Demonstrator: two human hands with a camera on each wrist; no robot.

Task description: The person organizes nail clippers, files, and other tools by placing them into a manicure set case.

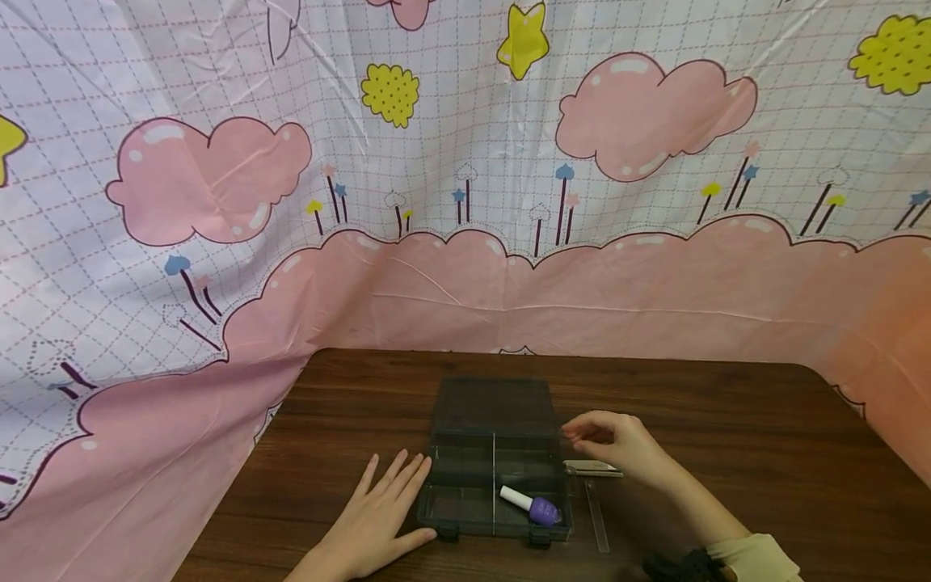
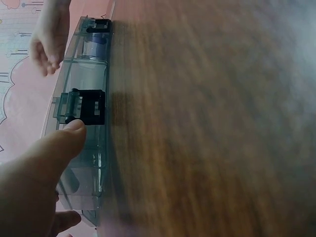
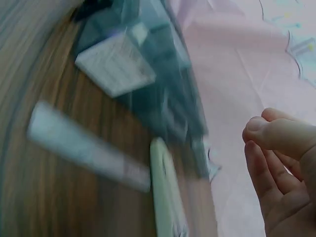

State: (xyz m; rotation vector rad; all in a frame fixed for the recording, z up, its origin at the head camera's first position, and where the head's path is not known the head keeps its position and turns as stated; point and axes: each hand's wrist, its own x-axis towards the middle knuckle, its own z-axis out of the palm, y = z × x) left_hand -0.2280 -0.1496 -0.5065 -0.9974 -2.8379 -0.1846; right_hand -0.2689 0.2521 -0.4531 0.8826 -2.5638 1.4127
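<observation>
A dark translucent divided box [image 1: 457,529] stands on the table with its lid [image 1: 494,404] tilted back. A purple nail polish bottle [image 1: 544,511] with a white cap lies in its front right compartment. My left hand [image 1: 371,517] rests at the box's left side, fingers straight and spread, the thumb [image 2: 74,133] by a black front latch [image 2: 91,106]. My right hand [image 1: 625,444] hovers just right of the box, fingers loosely bent, nothing between them. Below it lie a slim pale-green and metal tool [image 3: 165,192] and a narrow translucent strip [image 3: 84,148].
The brown wooden table [image 1: 349,404] carries everything. Behind and to the left hangs a patterned cloth [image 1: 451,283] with pink clouds. A white label [image 3: 116,64] is stuck on the box's right side. Something black [image 1: 684,566] shows beside the right sleeve [image 1: 756,558].
</observation>
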